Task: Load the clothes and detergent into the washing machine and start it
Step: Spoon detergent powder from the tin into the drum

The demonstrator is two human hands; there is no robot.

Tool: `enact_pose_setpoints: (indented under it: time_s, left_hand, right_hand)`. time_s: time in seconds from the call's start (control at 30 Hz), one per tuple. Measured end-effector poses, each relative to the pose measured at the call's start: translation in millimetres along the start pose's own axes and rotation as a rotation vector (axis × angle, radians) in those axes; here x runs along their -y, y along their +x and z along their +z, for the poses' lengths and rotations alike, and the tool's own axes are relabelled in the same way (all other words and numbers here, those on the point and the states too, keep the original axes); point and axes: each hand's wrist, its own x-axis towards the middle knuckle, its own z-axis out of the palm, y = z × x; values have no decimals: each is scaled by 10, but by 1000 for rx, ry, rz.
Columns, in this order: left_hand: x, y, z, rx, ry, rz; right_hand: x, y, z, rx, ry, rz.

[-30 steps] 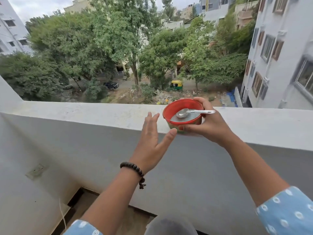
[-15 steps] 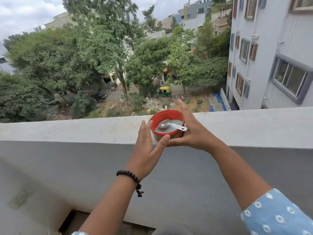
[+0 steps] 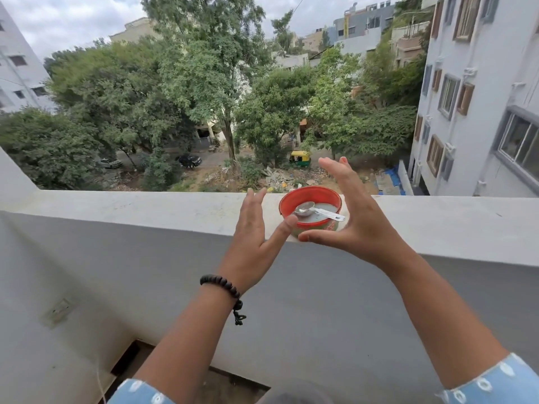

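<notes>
A small red-rimmed tub (image 3: pixel 309 192) stands on top of the white balcony parapet (image 3: pixel 145 211). A metal measuring spoon (image 3: pixel 305 206) lies across the grey contents inside it. My left hand (image 3: pixel 253 231), with a dark bead bracelet on the wrist, is spread to the left of the tub, thumb tip against its side. My right hand (image 3: pixel 358 220) is spread to the right of it, fingers raised and thumb just in front of its base. Neither hand grips the tub. No clothes or washing machine can be identified in view.
Beyond the parapet is an open drop to trees, a street and buildings. A wall socket (image 3: pixel 58 312) sits low on the left of the parapet wall. A grey rounded object (image 3: pixel 294 395) shows at the bottom edge, below my arms.
My right hand has set the tub down on the parapet and let go, its fingers now spread. My left hand has come up beside the tub.
</notes>
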Motion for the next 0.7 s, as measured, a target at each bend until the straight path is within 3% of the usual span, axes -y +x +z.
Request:
enact_pose_setpoints:
  time_s: [0.2,0.33,0.47,0.7]
  left_hand:
    - [24,-165,-152,-109,30,55]
    - [156,-341,-238,-198,314,94]
    - [251,-553,-380,-256,519,42]
    - [517,-1003,-686,-280,656,-117]
  right_hand:
    - [140,32,84,87,-265,-113]
    - [290,32,211,87,-519,-197]
    - [493,29,427,117,-543,-247]
    - [823,-62,1011,288,-552,-328]
